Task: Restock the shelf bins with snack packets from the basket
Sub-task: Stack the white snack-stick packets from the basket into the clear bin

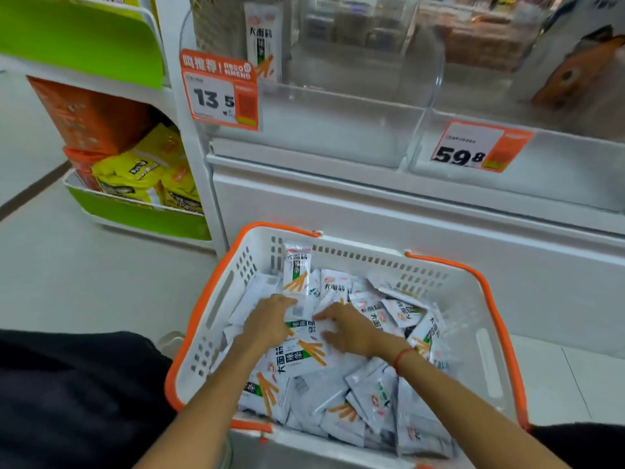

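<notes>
From my head camera, both my hands are down in the basket (216,299), a white plastic one with slotted walls and an orange rim, sitting on the floor against the white shelf base. My left hand (267,324) lies on the heap of packets (304,357) with its fingers curled over an upright one near the back wall; my right hand (348,330) has its fingers bent around the edges of a few flat packets in the middle, though how many it holds I cannot tell. The packets are slim, glossy white sachets with orange and green print, slippery against each other, so I judge it best to square several into a stack between both hands before lifting, gripping across the flat faces, not the crimped ends. The clear bin (304,130) above, hard smooth plastic with a 13.5 price tag (220,93), holds just one packet standing at its back, so there is plenty of room to fill.
</notes>
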Tool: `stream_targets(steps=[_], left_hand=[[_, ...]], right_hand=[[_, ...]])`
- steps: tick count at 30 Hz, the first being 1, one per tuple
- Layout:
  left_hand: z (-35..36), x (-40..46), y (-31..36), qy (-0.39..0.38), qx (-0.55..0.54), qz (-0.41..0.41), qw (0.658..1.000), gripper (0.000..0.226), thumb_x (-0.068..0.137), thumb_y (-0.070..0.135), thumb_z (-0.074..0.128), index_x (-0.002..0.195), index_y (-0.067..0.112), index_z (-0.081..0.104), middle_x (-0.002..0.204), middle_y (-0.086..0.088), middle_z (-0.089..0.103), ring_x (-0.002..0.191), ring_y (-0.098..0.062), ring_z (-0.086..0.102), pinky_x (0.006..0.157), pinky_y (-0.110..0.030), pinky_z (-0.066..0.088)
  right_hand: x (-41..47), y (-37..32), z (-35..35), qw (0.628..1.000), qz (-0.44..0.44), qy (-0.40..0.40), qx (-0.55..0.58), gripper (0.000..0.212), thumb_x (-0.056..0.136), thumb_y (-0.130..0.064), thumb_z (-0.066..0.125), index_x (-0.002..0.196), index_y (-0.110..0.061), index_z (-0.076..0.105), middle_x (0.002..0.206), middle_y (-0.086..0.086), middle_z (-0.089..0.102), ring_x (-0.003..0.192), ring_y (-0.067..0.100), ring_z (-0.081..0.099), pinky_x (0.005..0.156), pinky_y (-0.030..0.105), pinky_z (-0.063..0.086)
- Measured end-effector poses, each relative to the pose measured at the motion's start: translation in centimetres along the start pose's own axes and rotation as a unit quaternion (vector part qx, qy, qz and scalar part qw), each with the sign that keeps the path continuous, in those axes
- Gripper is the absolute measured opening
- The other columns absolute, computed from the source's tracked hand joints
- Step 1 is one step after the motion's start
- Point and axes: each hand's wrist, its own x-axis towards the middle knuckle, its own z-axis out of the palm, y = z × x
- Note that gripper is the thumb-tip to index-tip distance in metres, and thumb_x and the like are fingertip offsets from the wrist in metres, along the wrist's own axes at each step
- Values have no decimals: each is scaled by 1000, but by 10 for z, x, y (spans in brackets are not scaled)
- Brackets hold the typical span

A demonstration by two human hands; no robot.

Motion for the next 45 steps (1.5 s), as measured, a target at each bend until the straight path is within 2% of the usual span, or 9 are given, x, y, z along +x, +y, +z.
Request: stream_targets(steps=[7,15,20,25,30,35,38,42,45], left_hand=[[0,8,-9,166,36,39,985,27,93,25,57,119,22,52,121,-1,57,107,-22,54,83,-32,41],[-13,5,-15,260,-90,19,961,30,101,26,39,124,15,55,98,-12,68,85,-31,62,70,-37,48],[-36,9,1,169,-310,-75,932,28,102,19,34,96,7,58,80,-6,53,73,-22,50,65,-29,36],[-44,-5,27,14,-577,-139,805,26,99,17,42,81,9,59,79,-8,64,64,-18,64,57,-28,51],[-38,-6,35,-113,-572,-99,806,18,92,13,47,105,9,59,90,-7,66,75,-20,61,59,-25,50],[-42,-10,30,-242,-492,-48,835,37,90,3,56,119,26,62,114,-1,69,103,-19,65,86,-32,52],[-44,-12,24,-267,-554,-64,786,47,84,12,68,129,19,58,123,-10,64,108,-23,60,98,-39,45],[-49,-15,10,-280,-703,-22,653,77,64,48,80,128,12,58,130,-14,58,119,-28,56,99,-38,42],[-47,-8,12,-196,-678,-31,707,81,72,61,66,137,16,48,132,-5,59,124,-22,54,106,-38,39]], right_hand=[[0,-7,4,987,-120,39,-102,43,84,-33,67,124,-21,58,123,4,50,111,22,44,96,35,38],[-3,0,-13,994,-45,3,-99,48,79,-41,72,119,-17,60,103,4,51,94,19,44,74,28,33],[-16,21,-52,976,64,35,205,25,84,-11,70,103,-9,54,78,-5,54,71,11,50,53,13,39],[-15,9,-63,833,100,113,532,18,90,-9,61,108,-11,62,94,9,68,75,13,66,64,22,53],[7,-11,-44,818,142,134,541,14,89,-12,63,103,-13,58,93,7,66,78,16,60,67,25,48],[-1,1,-54,893,100,83,431,15,91,-10,59,106,-9,56,104,9,67,92,21,63,88,33,50],[-10,12,-56,863,103,77,488,9,92,-10,59,100,-13,59,96,8,69,84,19,66,74,28,55],[-8,13,-54,785,151,121,588,16,94,-9,54,107,-3,62,96,11,68,76,15,67,57,22,57],[-7,8,-50,780,170,134,587,17,94,-10,56,109,-5,59,97,10,69,78,15,66,52,21,55]])
